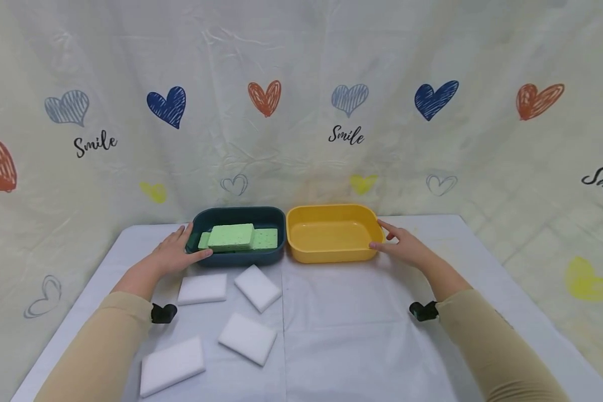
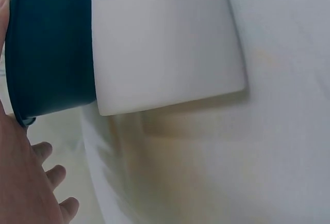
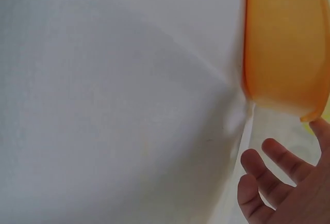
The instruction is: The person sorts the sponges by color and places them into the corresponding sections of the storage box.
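A dark teal tray (image 1: 251, 259) and a yellow tray (image 1: 331, 256) stand side by side at the back of the table in the head view. Several light green sponges (image 1: 231, 237) lie in the teal tray, one on top of others; the yellow one holds nothing. My left hand (image 1: 171, 254) touches the teal tray's left end, fingers and thumb spread around the corner. At the yellow tray's right end, my right hand (image 1: 407, 245) touches the rim with thumb and index finger. The right wrist view shows its other fingers (image 3: 265, 177) extended, away from the tray.
Several white sponge blocks (image 1: 248, 338) lie scattered on the white-covered table (image 1: 362, 346), left of and around its centre crease. One white block (image 2: 165, 43) lies just in front of the teal tray. A sheet printed with hearts (image 1: 301, 151) hangs behind.
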Available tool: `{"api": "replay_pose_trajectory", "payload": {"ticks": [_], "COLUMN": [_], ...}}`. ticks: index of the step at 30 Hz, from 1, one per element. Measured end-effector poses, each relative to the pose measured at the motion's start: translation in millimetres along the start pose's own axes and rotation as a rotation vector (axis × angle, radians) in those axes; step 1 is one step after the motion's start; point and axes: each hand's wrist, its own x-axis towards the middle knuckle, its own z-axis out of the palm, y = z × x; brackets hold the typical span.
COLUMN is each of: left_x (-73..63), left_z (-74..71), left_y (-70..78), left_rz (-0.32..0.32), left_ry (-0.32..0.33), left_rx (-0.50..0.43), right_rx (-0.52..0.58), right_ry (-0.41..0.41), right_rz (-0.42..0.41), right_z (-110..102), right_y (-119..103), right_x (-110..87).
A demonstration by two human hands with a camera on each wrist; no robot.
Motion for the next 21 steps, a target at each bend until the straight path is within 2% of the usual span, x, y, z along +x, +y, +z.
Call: {"api": "replay_pose_trajectory", "payload": {"ticks": [7,14,21], "left_x": [-2.6,-3.9,-10.0], "left_z": [-0.6,-4.2,-6.0], "left_y": [2.3,2.9,6.2], "left_rz": [0.006,0.053,0.090], "left_ry": [0.009,0.071,0.102], "left_rx": [-0.013,0.007,0.021], "right_rx": [0.027,0.050,0.056], "right_ry": [-0.006,-0.023,-0.028], "right_rz": [0.044,0.079,0.080], "right_z": [5.8,5.8,4.8], "right_y": [2.0,-0.3,-0.8], "right_x": [1.1,-0.7,-2.2]}}
